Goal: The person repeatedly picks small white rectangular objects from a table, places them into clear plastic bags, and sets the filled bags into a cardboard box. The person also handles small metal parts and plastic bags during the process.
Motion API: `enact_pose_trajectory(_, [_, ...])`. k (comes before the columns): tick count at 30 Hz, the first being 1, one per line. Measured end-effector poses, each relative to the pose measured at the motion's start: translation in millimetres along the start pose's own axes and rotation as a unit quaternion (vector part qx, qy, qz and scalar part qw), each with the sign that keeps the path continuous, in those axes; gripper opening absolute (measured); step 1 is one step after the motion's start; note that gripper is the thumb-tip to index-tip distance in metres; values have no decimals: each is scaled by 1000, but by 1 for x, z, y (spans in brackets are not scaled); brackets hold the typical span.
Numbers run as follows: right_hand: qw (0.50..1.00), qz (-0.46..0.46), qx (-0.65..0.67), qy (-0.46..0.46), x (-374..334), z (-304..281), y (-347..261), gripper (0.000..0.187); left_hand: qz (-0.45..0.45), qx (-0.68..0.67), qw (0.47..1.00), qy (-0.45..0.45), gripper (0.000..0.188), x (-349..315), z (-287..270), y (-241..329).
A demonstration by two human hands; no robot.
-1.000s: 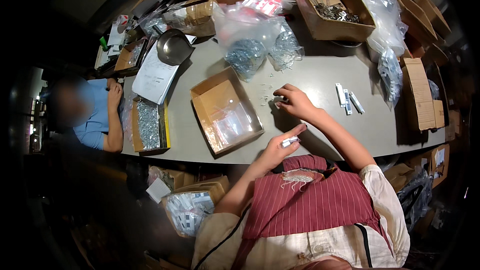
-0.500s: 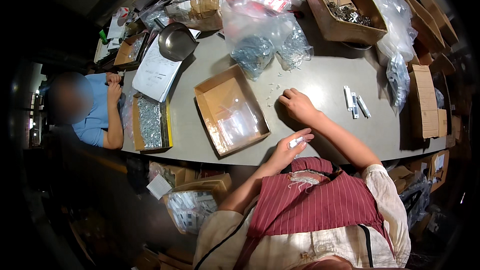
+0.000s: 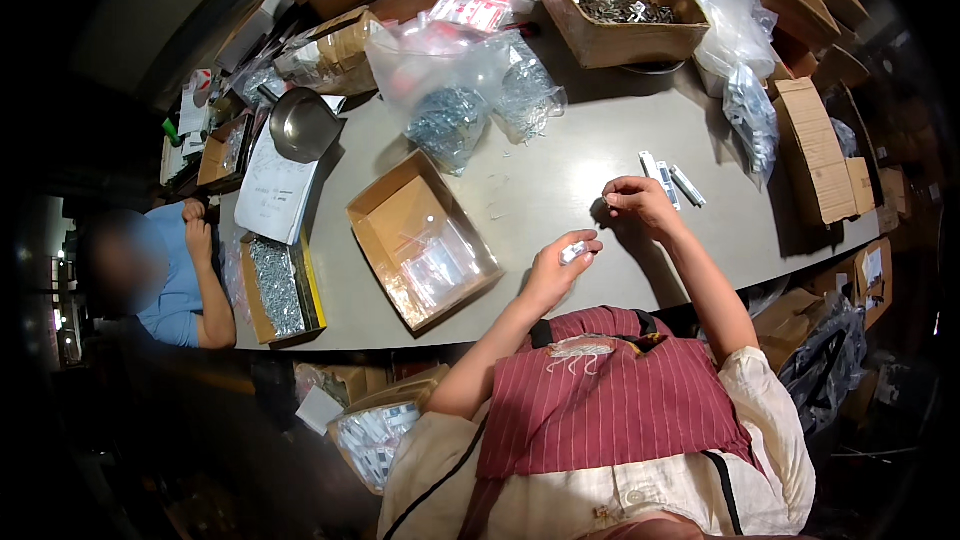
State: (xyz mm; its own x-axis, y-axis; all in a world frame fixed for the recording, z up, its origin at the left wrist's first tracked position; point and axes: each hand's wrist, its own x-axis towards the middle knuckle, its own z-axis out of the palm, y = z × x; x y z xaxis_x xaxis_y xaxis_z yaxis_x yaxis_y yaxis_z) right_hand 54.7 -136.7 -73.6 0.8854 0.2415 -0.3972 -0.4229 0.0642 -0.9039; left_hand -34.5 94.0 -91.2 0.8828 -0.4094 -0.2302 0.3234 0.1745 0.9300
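Over one table [image 3: 590,135] | we see left hand [image 3: 556,272] gripping one white piece [image 3: 573,253] | right hand [image 3: 645,206], pinch unclear | three slim strips [image 3: 687,186] nearby

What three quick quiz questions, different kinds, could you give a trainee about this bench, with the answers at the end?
1. What does the left hand hold?
2. True or false: the metal scoop lies inside the open cardboard box nearest the left hand.
3. How many slim pieces lie on the table close to the right hand? A) two B) three C) five

Key:
1. A small white piece.
2. False: the metal scoop is outside the open cardboard box, up and to its left in the picture.
3. B) three, side by side.
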Motion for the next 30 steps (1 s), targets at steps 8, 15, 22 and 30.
enact_pose_trajectory(8, [978,-203,-13,42,-64,53,-8,9,-18,24,999,-20,49,9,8,12])
enact_pose_trajectory(15, [815,-465,-344,20,-72,65,0,36,63,23,997,-31,61,12,5,9])
enact_pose_trajectory(22, [823,-415,-382,-73,-85,52,-25,29,42,34,997,-62,67,8,-6,10])
enact_pose_trajectory(30, [819,-404,-402,-64,-84,46,-19,20,11,-25,996,-82,61,-5,-15,-3])
